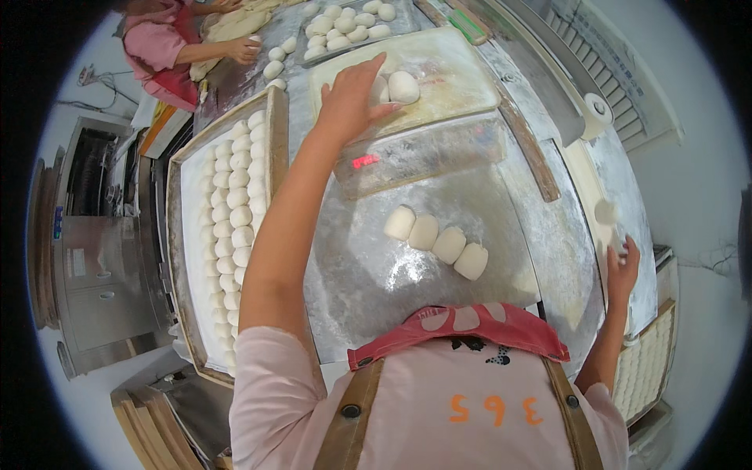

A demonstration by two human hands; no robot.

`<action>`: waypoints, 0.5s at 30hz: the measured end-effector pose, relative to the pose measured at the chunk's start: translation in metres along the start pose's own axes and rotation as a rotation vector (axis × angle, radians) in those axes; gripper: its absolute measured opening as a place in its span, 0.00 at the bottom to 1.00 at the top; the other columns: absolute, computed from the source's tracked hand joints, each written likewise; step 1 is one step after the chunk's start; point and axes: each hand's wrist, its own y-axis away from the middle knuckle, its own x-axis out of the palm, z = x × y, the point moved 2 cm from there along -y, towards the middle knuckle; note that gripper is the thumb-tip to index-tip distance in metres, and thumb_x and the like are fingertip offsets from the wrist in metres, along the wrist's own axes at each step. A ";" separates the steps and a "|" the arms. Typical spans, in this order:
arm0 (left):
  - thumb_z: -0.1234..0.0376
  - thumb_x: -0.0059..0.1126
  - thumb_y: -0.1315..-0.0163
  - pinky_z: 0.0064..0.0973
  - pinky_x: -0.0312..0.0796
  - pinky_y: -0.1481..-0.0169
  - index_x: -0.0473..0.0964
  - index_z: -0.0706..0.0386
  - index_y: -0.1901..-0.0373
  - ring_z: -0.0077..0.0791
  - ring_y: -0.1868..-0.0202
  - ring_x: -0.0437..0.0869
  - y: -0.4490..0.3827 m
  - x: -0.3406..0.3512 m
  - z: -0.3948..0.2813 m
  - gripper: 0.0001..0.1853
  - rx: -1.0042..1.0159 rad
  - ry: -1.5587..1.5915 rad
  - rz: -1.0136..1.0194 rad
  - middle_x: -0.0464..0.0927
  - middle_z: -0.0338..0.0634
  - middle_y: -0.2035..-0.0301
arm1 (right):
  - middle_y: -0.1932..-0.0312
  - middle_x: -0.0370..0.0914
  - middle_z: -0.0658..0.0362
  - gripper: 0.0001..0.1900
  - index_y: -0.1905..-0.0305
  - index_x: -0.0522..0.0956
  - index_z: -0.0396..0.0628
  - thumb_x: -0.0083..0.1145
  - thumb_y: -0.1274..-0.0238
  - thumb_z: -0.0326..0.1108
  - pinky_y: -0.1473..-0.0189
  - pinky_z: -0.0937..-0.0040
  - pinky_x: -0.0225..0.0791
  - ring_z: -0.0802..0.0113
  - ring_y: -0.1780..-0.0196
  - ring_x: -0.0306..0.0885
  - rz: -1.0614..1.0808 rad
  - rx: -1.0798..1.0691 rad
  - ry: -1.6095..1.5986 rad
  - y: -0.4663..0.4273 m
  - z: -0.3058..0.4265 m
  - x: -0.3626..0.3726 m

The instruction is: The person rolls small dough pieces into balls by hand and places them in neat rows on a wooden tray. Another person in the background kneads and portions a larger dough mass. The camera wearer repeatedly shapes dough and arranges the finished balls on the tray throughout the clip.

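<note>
My left hand [352, 97] is spread over the pale platform of a digital scale [458, 82], thumb and fingers apart, partly covering one dough ball [380, 91]; whether it touches the ball is unclear. Another dough ball [404, 88] sits just right of that one. Four dough pieces [423, 232] lie in a slanting row on the metal worktop [364, 282]. On the right, my right hand [623, 264] is beside a narrow pale conveyor belt [578, 164], fingers parted. A blurred dough piece [606, 212] shows just beyond its fingertips.
A wooden-framed tray [176, 247] of dough balls stands left. Behind the scale is a metal tray [405, 26] of dough balls. Another person's hand [244, 51] is at upper left. A wooden strip [529, 147] lies right of the scale; another filled tray [646, 364] stands lower right.
</note>
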 end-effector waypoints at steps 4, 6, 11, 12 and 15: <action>0.53 0.74 0.45 0.50 0.71 0.39 0.65 0.48 0.28 0.50 0.39 0.75 -0.022 0.017 0.017 0.42 -0.104 -0.049 0.268 0.76 0.51 0.44 | 0.50 0.79 0.53 0.32 0.32 0.71 0.41 0.70 0.39 0.38 0.48 0.66 0.73 0.63 0.53 0.77 0.129 0.147 0.105 0.020 -0.054 -0.017; 0.52 0.73 0.46 0.52 0.71 0.41 0.67 0.45 0.29 0.50 0.40 0.76 -0.024 0.019 0.005 0.41 -0.157 -0.138 0.313 0.77 0.50 0.46 | 0.53 0.80 0.54 0.32 0.32 0.71 0.42 0.70 0.40 0.39 0.50 0.67 0.73 0.63 0.56 0.78 0.169 0.242 0.063 0.026 -0.054 -0.032; 0.52 0.72 0.45 0.50 0.71 0.41 0.70 0.44 0.33 0.50 0.41 0.76 -0.028 0.027 0.003 0.36 -0.163 -0.073 0.261 0.76 0.48 0.49 | 0.55 0.82 0.48 0.29 0.36 0.74 0.42 0.69 0.40 0.40 0.51 0.62 0.74 0.55 0.57 0.82 0.002 -0.013 0.201 0.026 -0.050 -0.042; 0.51 0.72 0.44 0.50 0.71 0.40 0.70 0.44 0.34 0.49 0.40 0.75 -0.026 0.026 0.010 0.36 -0.187 -0.013 0.228 0.75 0.47 0.47 | 0.55 0.83 0.47 0.28 0.38 0.75 0.42 0.69 0.40 0.41 0.52 0.60 0.75 0.53 0.57 0.83 -0.084 -0.159 0.293 0.023 -0.044 -0.039; 0.49 0.71 0.42 0.47 0.71 0.38 0.71 0.45 0.35 0.45 0.39 0.76 -0.020 0.028 0.054 0.34 -0.256 0.241 0.022 0.74 0.47 0.43 | 0.56 0.83 0.44 0.22 0.48 0.80 0.41 0.69 0.41 0.43 0.52 0.55 0.74 0.45 0.55 0.83 0.101 -0.139 0.512 0.002 -0.045 -0.019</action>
